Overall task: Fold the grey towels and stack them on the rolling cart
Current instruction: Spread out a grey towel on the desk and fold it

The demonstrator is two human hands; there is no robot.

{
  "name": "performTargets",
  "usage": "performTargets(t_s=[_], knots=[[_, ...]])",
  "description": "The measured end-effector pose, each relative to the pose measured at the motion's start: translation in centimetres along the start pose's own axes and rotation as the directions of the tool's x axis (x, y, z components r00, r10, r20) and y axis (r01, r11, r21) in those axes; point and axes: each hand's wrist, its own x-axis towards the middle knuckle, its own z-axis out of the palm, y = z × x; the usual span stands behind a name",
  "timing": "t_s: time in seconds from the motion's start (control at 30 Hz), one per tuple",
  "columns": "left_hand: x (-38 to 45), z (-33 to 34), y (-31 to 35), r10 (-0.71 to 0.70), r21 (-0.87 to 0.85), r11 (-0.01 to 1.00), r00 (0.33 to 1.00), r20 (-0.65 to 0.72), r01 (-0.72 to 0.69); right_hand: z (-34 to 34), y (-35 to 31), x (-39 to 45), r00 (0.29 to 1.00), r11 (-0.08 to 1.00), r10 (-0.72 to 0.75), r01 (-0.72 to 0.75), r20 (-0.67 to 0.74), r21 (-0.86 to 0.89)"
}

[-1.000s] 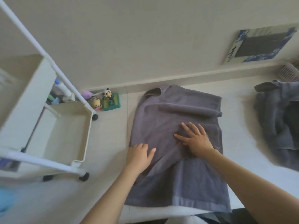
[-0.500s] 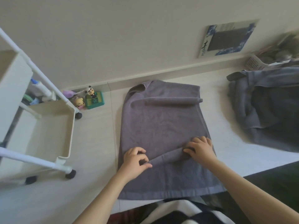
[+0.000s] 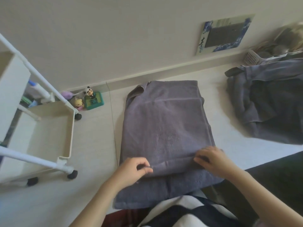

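Note:
A grey towel lies flat on the pale floor in front of me, with a raised crease running across its near part. My left hand pinches that crease at its left end. My right hand grips the same crease at its right end, fingers curled into the cloth. More grey towels lie in a loose heap at the right. The white rolling cart stands at the left, its lower tray open toward me.
Small toys, a panda figure on a green box among them, sit by the skirting board next to the cart. A framed picture leans on the wall. A white basket stands at the far right. A dark mat covers the floor at the near right.
Both hands went from lying flat on the towel to pinching up a crease across it. The view has swung right, so the cart sits further left.

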Motion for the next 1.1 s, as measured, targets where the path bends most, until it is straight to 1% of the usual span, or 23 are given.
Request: performTargets(t_s=[0.03,0.07,0.1,0.17,0.23,0.33,0.43,0.57,0.73,0.8,0.83,0.87,0.9,0.97,1.0,1.03,1.1], knots=[[0.2,1.3,-1.3,0.026,0.072,0.997,0.999,0.028,-0.028,1.2,0.5,-0.4,0.995,0.999,0.035,-0.037,0.089,0.02],[0.4,2.4,-2.6,0.05,0.141,0.988,0.998,0.044,-0.056,2.6,1.1,-0.8,0.989,0.998,0.047,-0.052,0.142,0.033],[0.7,3.3,-3.8,0.057,0.18,0.982,0.998,0.042,-0.063,3.9,1.5,-1.1,0.986,0.998,0.04,-0.047,0.163,0.037],[1.2,4.5,-5.2,0.051,0.172,0.984,0.999,0.001,-0.051,5.5,2.0,-1.2,0.984,0.999,0.034,-0.036,0.177,0.005],[1.6,5.0,-5.6,0.091,0.149,0.985,0.995,-0.04,-0.084,6.0,2.3,-0.8,0.979,0.998,0.069,-0.066,0.194,-0.022],[2.8,5.0,-5.4,0.131,0.116,0.986,0.987,-0.098,-0.119,5.6,2.9,1.1,0.971,0.992,0.123,-0.113,0.205,-0.059],[5.0,4.1,-4.7,0.124,0.1,0.989,0.985,-0.117,-0.112,4.7,3.8,4.0,0.964,0.986,0.16,-0.144,0.215,-0.088],[8.3,2.7,-3.5,0.086,0.094,0.993,0.988,-0.132,-0.074,3.3,4.9,7.6,0.958,0.967,0.233,-0.21,0.165,-0.145],[12.0,0.9,-2.1,0.049,0.139,0.99,0.989,-0.142,-0.029,1.5,5.1,10.4,0.933,0.91,0.356,-0.334,0.048,-0.246],[12.3,0.6,-1.7,0.022,0.126,0.992,0.989,-0.144,-0.004,1.0,4.9,10.4,0.923,0.899,0.384,-0.376,-0.012,-0.225],[12.0,0.6,-1.6,-0.004,0.128,0.991,0.987,-0.16,0.025,0.8,4.7,10.1,0.912,0.894,0.407,-0.409,-0.051,-0.183],[11.4,0.7,-1.8,-0.02,0.145,0.988,0.974,-0.224,0.053,0.4,4.6,9.7,0.888,0.879,0.452,-0.46,-0.085,-0.129],[10.6,0.9,-2.0,-0.029,0.15,0.985,0.94,-0.339,0.084,0.1,4.4,9.3,0.856,0.854,0.505,-0.514,-0.109,-0.08],[9.2,1.2,-2.9,-0.082,0.096,0.982,0.822,-0.564,0.163,-0.1,4.3,8.1,0.796,0.803,0.585,-0.596,-0.157,-0.026],[8.7,1.4,-3.4,-0.147,0.046,0.974,0.769,-0.622,0.223,-0.1,4.3,7.6,0.763,0.775,0.624,-0.632,-0.17,0.007],[8.3,1.6,-3.7,-0.235,-0.024,0.958,0.734,-0.637,0.286,0.0,4.3,7.2,0.729,0.743,0.665,-0.668,-0.165,0.046],[8.0,1.5,-3.6,-0.375,-0.187,0.925,0.709,-0.597,0.332,0.0,4.1,6.9,0.684,0.694,0.718,-0.719,-0.127,0.05]])
